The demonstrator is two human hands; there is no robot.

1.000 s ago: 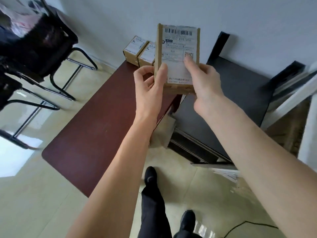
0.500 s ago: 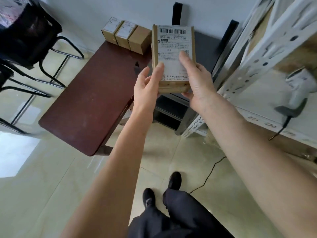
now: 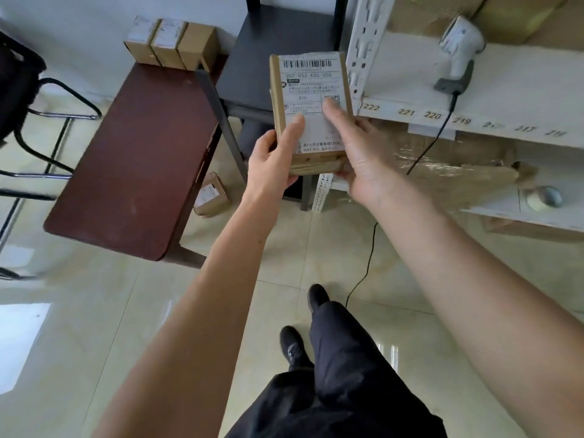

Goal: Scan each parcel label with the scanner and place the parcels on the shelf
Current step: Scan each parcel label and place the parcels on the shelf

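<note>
A cardboard parcel with a white barcode label faces me, held up in front of the shelf's left post. My left hand grips its lower left edge, thumb on the label. My right hand holds its lower right side, with the thumb lying across the label. The white scanner lies on the white shelf, to the right of the parcel, its black cable hanging down over the numbered shelf edge. Three more parcels stand in a row at the far end of the dark red table.
A black side table stands between the red table and the shelf. One small parcel lies on the floor under the table edge. Black chairs stand at the left. Wrapped cartons and a tape roll fill the lower shelf.
I have turned right toward the shelf, carrying the parcel in both hands. The scanner and numbered shelf edge now sit closer and more central in view.
</note>
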